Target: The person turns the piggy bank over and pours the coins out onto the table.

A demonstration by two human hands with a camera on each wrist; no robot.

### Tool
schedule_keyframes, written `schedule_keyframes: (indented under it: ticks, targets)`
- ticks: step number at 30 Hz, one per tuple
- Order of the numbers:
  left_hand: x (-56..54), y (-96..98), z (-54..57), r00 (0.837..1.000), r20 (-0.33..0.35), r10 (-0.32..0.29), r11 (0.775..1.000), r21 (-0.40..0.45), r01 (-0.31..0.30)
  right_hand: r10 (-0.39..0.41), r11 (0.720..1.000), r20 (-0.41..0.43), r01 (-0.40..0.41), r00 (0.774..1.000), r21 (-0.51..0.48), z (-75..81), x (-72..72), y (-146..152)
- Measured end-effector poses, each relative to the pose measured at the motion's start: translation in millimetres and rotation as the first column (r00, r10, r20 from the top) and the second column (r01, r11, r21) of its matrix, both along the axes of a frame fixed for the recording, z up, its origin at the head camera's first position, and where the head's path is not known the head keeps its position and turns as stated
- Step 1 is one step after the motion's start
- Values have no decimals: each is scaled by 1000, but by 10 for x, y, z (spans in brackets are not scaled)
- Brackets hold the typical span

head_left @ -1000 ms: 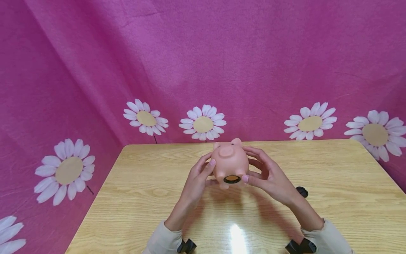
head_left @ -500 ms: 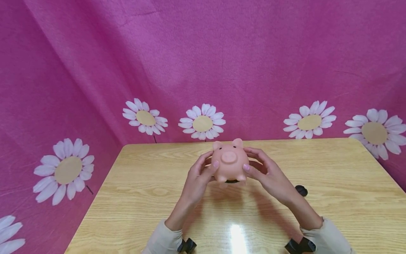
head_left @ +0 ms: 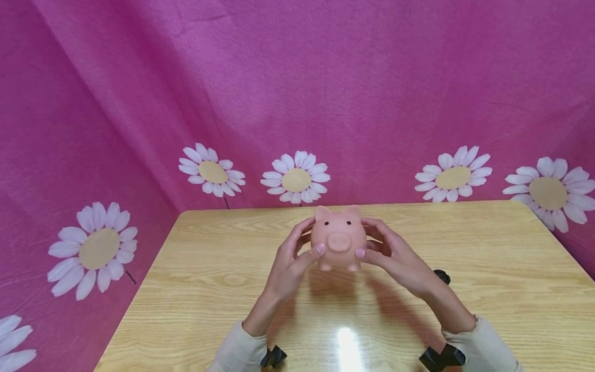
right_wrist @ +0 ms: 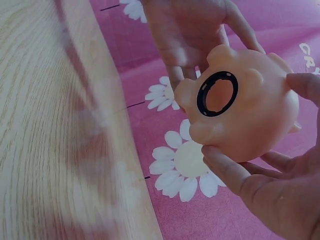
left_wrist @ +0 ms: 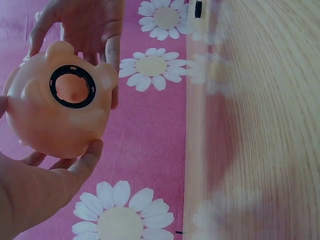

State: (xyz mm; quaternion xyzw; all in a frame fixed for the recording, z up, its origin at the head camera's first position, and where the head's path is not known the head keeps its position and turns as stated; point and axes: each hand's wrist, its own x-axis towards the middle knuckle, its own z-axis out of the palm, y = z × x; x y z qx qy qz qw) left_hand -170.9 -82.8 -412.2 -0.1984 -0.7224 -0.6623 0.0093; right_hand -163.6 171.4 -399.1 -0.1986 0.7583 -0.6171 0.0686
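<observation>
A pink piggy bank point(head_left: 338, 257) is held up above the table in the head view, its snout and two dark eyes facing the camera. My left hand point(head_left: 289, 262) grips its left side, thumb at the front beside the snout. On the other side my right hand point(head_left: 398, 257) holds it the same way, with fingers curled behind. Both wrist views show the underside, where a black ring point(left_wrist: 54, 89) surrounds an open round hole between stubby feet. A small black round plug point(head_left: 443, 276) lies on the table just beyond my right forearm.
The wood-grain table point(head_left: 209, 289) reaches back to a pink cloth point(head_left: 372, 103) printed with white daisies. Dark wrist straps point(head_left: 274, 356) sit below the beige cuffs. A bright light reflection shows on the tabletop near the front.
The piggy bank has tipped from showing its underside hole to standing level, face toward the head camera. Both hands keep hold of it and have turned along with it.
</observation>
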Motion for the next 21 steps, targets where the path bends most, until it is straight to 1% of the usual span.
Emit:
schedule_keyframes:
  ticks: [4,10,15,18,21]
  targets:
    - [-6,-19,-6,1000,-4,-6,1000,-27,6,-17,999,-11,16,1000,-38,-4,-6,-5]
    - [8,-37,9,999,41,6,996,-91,-2,-33,996,-34,30,999,-85,-33,-31,6]
    - [12,-47,9,998,69,-6,997,-76,12,-11,992,-45,5,999,-124,-62,-53,11]
    - [12,-50,7,997,70,-19,998,-65,23,8,988,-46,-14,999,-151,-88,-66,15]
    - [12,-48,5,997,68,-33,998,-44,37,27,986,-64,-37,998,-162,-107,-74,23]
